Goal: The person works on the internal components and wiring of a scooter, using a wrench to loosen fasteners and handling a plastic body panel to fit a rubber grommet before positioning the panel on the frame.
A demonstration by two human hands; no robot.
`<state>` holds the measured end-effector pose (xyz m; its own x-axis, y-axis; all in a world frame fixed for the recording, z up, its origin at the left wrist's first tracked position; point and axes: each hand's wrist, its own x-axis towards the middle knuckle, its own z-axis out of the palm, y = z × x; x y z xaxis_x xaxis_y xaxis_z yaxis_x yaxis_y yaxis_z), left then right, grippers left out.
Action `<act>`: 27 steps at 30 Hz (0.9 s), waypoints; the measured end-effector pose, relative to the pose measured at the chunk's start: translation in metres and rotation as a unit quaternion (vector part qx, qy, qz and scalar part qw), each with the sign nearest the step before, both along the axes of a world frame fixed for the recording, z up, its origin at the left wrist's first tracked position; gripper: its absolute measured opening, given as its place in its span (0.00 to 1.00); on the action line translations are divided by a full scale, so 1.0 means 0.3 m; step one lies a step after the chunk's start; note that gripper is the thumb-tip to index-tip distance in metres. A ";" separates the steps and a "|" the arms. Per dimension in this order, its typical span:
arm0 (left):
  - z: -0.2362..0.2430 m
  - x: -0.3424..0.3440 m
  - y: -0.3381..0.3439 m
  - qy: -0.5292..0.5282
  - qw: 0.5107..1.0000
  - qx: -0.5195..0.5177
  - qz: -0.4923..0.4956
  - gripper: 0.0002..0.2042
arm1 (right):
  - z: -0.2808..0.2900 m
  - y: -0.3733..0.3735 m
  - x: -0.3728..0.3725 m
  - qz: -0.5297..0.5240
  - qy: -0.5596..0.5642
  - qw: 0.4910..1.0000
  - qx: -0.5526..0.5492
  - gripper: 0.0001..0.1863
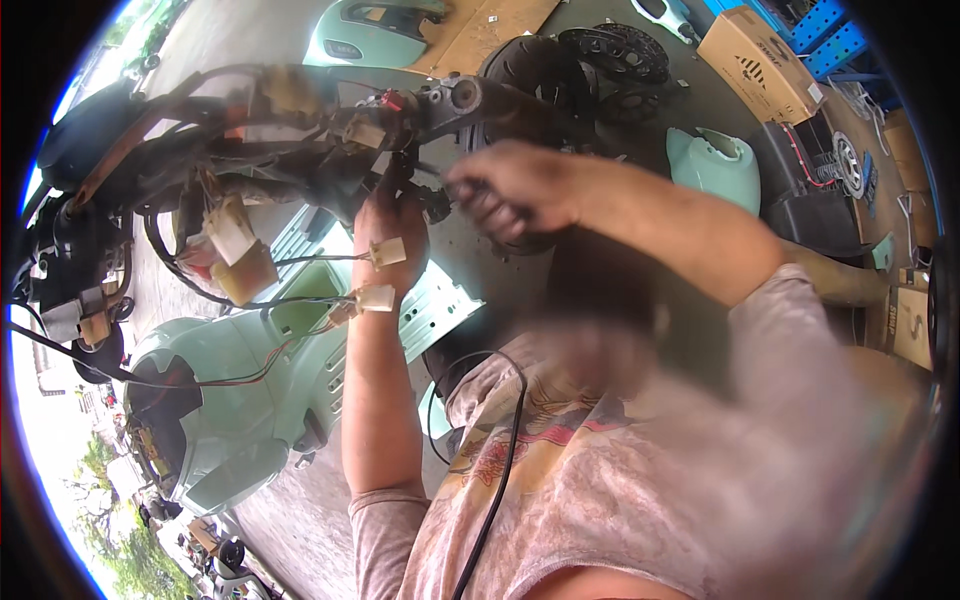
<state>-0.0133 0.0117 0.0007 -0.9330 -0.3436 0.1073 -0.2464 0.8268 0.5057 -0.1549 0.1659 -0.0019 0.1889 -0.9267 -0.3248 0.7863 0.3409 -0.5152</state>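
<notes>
A scooter's bare frame (465, 97) runs across the upper left, draped with dark wiring. My left hand (392, 235) reaches up into it, at a dark metal part below the frame tube; its fingers are mostly hidden there. Just to its right, my right hand (515, 190) is closed, fingers curled and blurred by motion; what it holds, if anything, cannot be made out. White wire connectors dangle about my left wrist, among them a small plug (386, 252) and a lower plug (374, 298). Larger white connectors (230, 232) hang farther left on the harness.
Mint-green scooter bodywork (235, 375) stands below the frame at left. A black tyre (535, 85) is beyond my hands. More green panels (365, 35) lie at the far side. A cardboard box (760, 65), a black seat-like part (810, 215) and blue shelving (825, 40) line the right.
</notes>
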 end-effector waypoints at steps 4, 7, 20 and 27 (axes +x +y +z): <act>0.043 -0.020 0.069 0.030 0.980 0.171 0.099 0.18 | 0.117 -0.010 0.003 0.005 0.262 0.965 0.024 0.14; 0.003 0.029 0.033 0.091 0.989 0.115 0.018 0.20 | 0.004 -0.015 0.144 -0.047 0.354 0.933 -0.048 0.18; 0.046 0.035 -0.044 0.027 0.999 0.010 -0.032 0.20 | -0.138 -0.260 0.312 -0.163 0.470 0.861 -0.106 0.14; 0.066 -0.016 0.060 -0.038 0.996 0.035 0.071 0.19 | 0.022 -0.005 0.003 -0.008 0.139 0.990 0.032 0.13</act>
